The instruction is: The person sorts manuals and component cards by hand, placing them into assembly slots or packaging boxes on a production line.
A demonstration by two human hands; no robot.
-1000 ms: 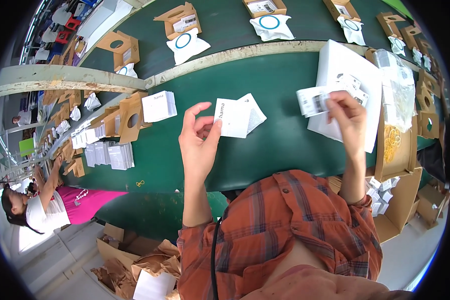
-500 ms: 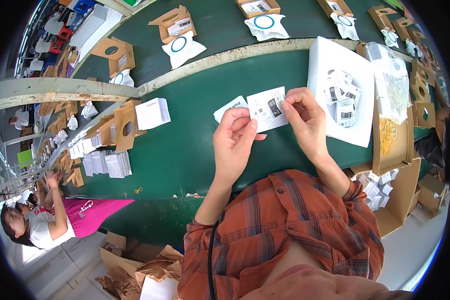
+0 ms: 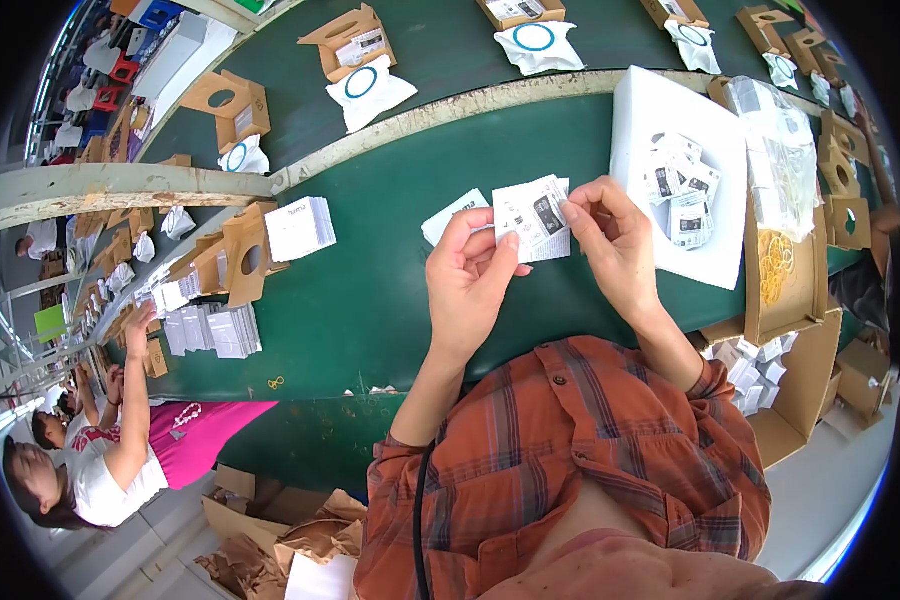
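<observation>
My left hand [image 3: 467, 290] grips the left edge of a white printed leaflet [image 3: 525, 215] between thumb and fingers. At its right edge, the thumb and fingertips of my right hand [image 3: 615, 240] pinch closed on the paper. Another sheet [image 3: 558, 247] shows behind the leaflet, offset to the right and below. Just beyond my left fingers, white booklets [image 3: 452, 217] lie on the green table, partly covered by that hand. To the right of my right hand stands a white foam tray [image 3: 635, 110] holding a loose pile of similar leaflets [image 3: 688, 220].
Stacked white booklets [image 3: 315, 230] and grey-white stacks [image 3: 232, 332] stand left. Behind a worn rail [image 3: 420, 108], a belt carries open brown boxes [image 3: 345, 45]. At right are a cardboard tray [image 3: 805, 300] with rubber bands [image 3: 773, 270] and a plastic bag [image 3: 775, 140]. A co-worker [image 3: 120, 470] is at left.
The front leaflet has shifted slightly left, and a second sheet's edges now show behind it. My hands have barely moved. The co-worker's arm at left has reached farther out over the table.
</observation>
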